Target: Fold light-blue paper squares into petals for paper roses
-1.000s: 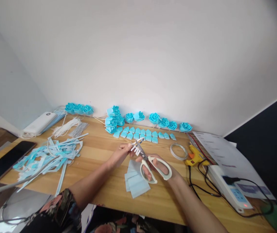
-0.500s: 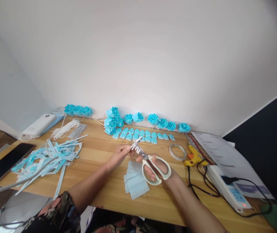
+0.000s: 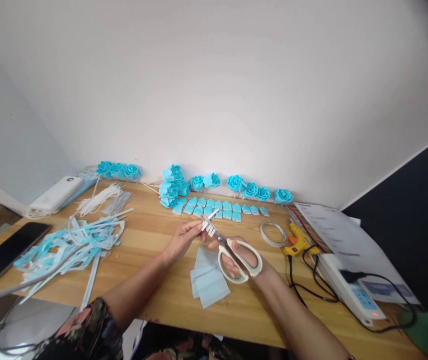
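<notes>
White-handled scissors (image 3: 241, 261) are in my right hand (image 3: 232, 257), its fingers through the loops and the blades parted, pointing up and left. My left hand (image 3: 183, 240) pinches a small white piece (image 3: 208, 228) with cut strips, which lies at the blades. Beneath the scissors, several pale blue rectangles (image 3: 211, 285) overlap on the wooden table (image 3: 153, 295). Behind my hands, small blue petal-shaped pieces (image 3: 227, 210) lie in rows.
Blue fabric roses (image 3: 236, 183) line the wall. Left are blue scraps (image 3: 86, 237), white cords (image 3: 99, 198), a phone (image 3: 7, 255) and a white power bank (image 3: 58, 195). Right are a tape roll (image 3: 274, 234), a yellow glue gun (image 3: 299, 241), papers and a power strip (image 3: 352, 290).
The view has shifted slightly. Both hands stay in nearly the same place, with the scissor blades still around the white piece.
</notes>
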A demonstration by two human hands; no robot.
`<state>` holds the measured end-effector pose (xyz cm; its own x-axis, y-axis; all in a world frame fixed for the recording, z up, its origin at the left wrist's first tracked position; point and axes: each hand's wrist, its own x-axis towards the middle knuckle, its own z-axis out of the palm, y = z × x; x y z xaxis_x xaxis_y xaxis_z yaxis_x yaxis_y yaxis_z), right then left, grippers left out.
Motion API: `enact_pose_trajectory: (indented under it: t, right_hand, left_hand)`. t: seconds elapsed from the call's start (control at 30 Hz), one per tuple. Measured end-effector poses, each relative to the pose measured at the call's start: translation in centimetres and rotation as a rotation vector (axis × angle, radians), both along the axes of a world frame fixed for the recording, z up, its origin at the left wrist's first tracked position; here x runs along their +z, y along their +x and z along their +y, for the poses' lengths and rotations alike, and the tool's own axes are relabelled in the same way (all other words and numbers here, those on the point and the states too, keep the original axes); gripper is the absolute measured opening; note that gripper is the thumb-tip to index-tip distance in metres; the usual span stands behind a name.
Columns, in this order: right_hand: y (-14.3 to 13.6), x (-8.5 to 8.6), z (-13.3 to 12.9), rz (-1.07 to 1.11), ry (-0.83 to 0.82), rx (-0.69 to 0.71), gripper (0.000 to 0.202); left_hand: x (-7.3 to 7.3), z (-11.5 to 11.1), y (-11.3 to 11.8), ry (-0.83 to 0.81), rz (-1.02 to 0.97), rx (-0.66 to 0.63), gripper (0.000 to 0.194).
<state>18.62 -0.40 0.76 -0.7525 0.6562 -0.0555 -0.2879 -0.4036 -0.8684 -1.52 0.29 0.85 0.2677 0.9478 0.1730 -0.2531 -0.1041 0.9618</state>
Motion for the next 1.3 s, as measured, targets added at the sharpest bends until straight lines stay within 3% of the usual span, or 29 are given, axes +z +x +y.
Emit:
enact_pose_trajectory:
  t: [0.27, 0.43, 0.6, 0.7, 0.87, 1.07, 1.3]
  right_hand:
    - [-0.1, 0.7, -0.5, -0.085, 0.123, -0.06, 0.058]
    - [-0.7, 1.8, -1.4, -0.313, 0.206, 0.048, 0.05]
    - [0.3, 2.6, -0.7, -0.13, 0.2, 0.052, 0.079]
    - [1.0, 2.7, -0.2, -0.071, 0.237, 0.003, 0.087]
    - [0.9, 2.5, -0.2, -0.048, 0.309, -0.019, 0.078]
    - [0.6, 2.3, -0.2, -0.066, 0.264, -0.014, 0.07]
    - [0.8, 2.7, -0.5, -0.117, 0.268, 0.09, 0.072]
  left_hand:
    - [-0.5, 0.2, 0.1, -0.003, -0.001, 0.014, 0.038]
    - [-1.2, 0.5, 0.0, -0.15, -0.053, 0.002, 0.035]
    - [-1.5, 1.1, 0.0, -0.124, -0.179, 0.093, 0.03]
    - [-1.3, 1.3, 0.0, -0.11, -0.271, 0.094, 0.029]
    - [-0.9, 1.2, -0.1, -0.14, -0.311, 0.078, 0.037]
    - [-1.0, 1.2, -0.1, -0.144, -0.313, 0.054, 0.044]
    - [-1.5, 1.3, -0.1, -0.16, -0.297, 0.021, 0.045]
